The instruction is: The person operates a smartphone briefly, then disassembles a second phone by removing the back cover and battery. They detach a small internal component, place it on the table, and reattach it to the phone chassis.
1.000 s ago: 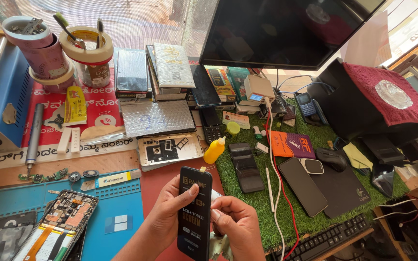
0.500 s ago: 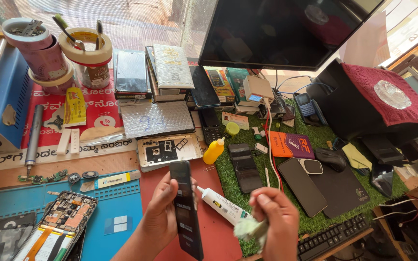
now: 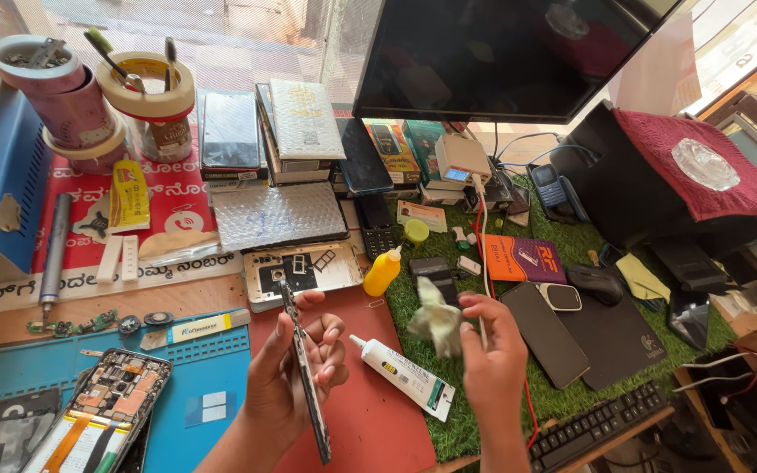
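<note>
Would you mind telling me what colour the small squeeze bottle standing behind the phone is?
Yellow: the squeeze bottle shows clearly in the head view.

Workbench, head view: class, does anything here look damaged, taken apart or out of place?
Yes. An opened phone lies on the blue mat, back off, circuit boards exposed. Loose small parts sit above it. The left hand holds a phone edge-on; the right hand pinches a crumpled cloth.

Dark monitor (image 3: 501,52), yellow squeeze bottle (image 3: 382,272), opened phone (image 3: 107,412) on blue mat (image 3: 212,368), black keyboard (image 3: 597,425).
</note>
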